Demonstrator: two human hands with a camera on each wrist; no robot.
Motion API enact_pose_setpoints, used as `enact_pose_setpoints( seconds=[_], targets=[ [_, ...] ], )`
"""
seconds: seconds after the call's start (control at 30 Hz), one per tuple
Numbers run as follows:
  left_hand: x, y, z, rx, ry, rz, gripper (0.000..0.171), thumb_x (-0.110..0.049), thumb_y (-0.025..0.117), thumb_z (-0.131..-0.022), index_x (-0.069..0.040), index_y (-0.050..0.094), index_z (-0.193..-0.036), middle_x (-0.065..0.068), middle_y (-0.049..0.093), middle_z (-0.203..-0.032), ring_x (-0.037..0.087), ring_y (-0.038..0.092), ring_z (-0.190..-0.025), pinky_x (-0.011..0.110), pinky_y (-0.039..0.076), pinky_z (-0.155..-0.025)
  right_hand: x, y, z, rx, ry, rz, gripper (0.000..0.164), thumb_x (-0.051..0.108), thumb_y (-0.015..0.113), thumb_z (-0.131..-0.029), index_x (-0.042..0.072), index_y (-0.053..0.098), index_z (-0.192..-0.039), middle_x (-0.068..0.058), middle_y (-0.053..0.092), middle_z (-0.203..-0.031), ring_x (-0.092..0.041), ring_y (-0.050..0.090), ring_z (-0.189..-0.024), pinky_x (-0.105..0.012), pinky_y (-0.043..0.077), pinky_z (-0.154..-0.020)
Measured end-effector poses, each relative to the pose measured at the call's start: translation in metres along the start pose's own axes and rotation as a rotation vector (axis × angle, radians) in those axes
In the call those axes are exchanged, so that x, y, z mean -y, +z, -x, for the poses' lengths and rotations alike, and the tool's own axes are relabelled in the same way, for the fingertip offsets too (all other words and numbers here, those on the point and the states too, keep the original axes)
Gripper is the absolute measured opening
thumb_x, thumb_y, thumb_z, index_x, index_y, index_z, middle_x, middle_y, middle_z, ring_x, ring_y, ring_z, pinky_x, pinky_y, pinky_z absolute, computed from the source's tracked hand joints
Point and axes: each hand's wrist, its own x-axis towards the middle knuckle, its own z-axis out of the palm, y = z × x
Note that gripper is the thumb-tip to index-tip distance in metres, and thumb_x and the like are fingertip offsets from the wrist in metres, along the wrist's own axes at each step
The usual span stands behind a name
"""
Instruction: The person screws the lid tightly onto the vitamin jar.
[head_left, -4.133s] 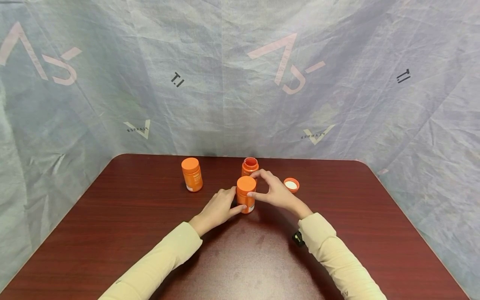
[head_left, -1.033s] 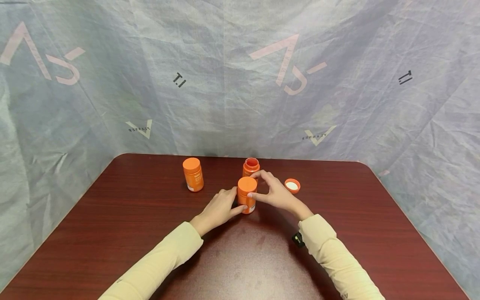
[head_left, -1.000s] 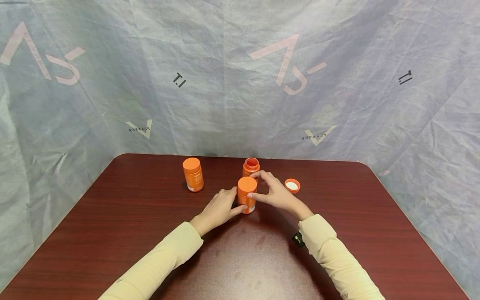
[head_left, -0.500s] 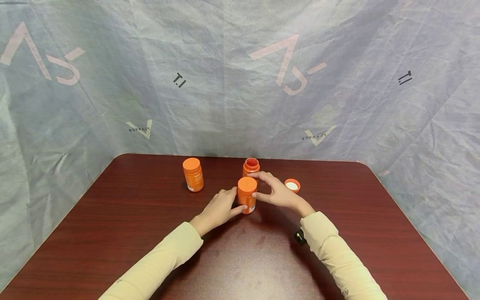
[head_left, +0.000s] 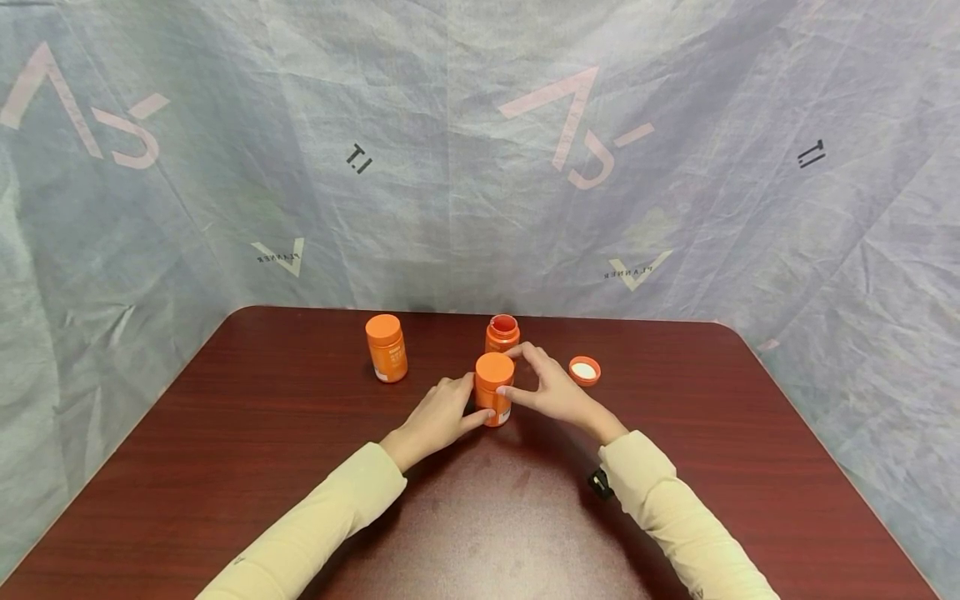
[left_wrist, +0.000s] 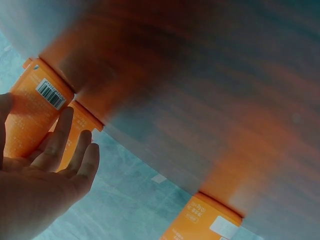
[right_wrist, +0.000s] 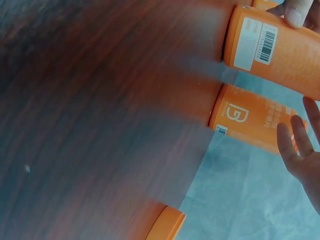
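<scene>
In the head view, a capped orange pill bottle (head_left: 492, 404) stands upright on the table's middle. My left hand (head_left: 437, 414) grips its lower body, thumb across the front. The thumb and index finger of my right hand (head_left: 557, 390) pinch the bottle's orange lid (head_left: 494, 367) from the right. From the left wrist, the held bottle (left_wrist: 40, 107) shows its barcode beside that hand (left_wrist: 45, 187). In the right wrist view, the same bottle (right_wrist: 280, 50) is at the top right, with outstretched fingers (right_wrist: 300, 135) of my right hand below it.
Directly behind the held bottle stands an uncapped orange bottle (head_left: 502, 336). Its likely lid (head_left: 584, 371) lies right of it, white inside facing up. Another capped orange bottle (head_left: 387, 354) stands at the back left. Grey cloth (head_left: 450, 167) surrounds the dark red table (head_left: 262, 433).
My right thumb slid right to the lid's edge half a second ago and is now back on its front. The left hand and the bottle have hardly moved.
</scene>
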Motion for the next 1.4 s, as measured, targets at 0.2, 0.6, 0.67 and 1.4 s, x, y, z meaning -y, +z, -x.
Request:
enact_pose_setpoints(
  seconds=[0.2,0.6,0.67,1.4],
  targets=[
    [0.000,0.000,0.000,-0.003,0.002,0.000,0.049,-0.041,0.061,-0.085,-0.008,0.050,-0.119,0.003,0.063,-0.104,0.024,0.058,-0.090,0.042,0.049,-0.080,0.001,0.000,-0.001,-0.009,0.020,0.026,0.047,0.030,0.073,-0.077,0.017,0.047,-0.115,0.000,0.053,-0.110,-0.018,0.045,-0.103,-0.041,0.038,-0.090],
    [0.001,0.002,-0.001,0.001,0.001,-0.013,0.051,-0.043,0.060,-0.085,-0.007,0.049,-0.121,0.005,0.063,-0.106,0.027,0.059,-0.092,0.043,0.049,-0.080,0.006,-0.014,-0.004,0.107,-0.045,-0.024,0.056,0.017,0.067,-0.083,0.005,0.043,-0.132,-0.008,0.051,-0.124,-0.029,0.044,-0.117,-0.051,0.033,-0.098],
    [0.002,0.002,-0.001,-0.001,0.003,-0.015,0.051,-0.042,0.060,-0.085,-0.007,0.049,-0.121,0.005,0.063,-0.106,0.027,0.059,-0.092,0.043,0.049,-0.080,0.015,-0.018,-0.003,0.124,-0.061,-0.030,0.054,0.012,0.065,-0.084,0.002,0.042,-0.132,-0.012,0.051,-0.124,-0.030,0.044,-0.117,-0.052,0.029,-0.100],
    [0.001,0.002,-0.001,0.001,-0.003,-0.019,0.047,-0.043,0.061,-0.085,-0.009,0.051,-0.117,0.002,0.063,-0.099,0.025,0.058,-0.089,0.043,0.049,-0.078,-0.001,-0.003,-0.008,0.016,0.002,-0.024,0.047,0.025,0.075,-0.075,0.016,0.047,-0.111,0.001,0.053,-0.108,-0.018,0.048,-0.106,-0.041,0.038,-0.092]
  ],
)
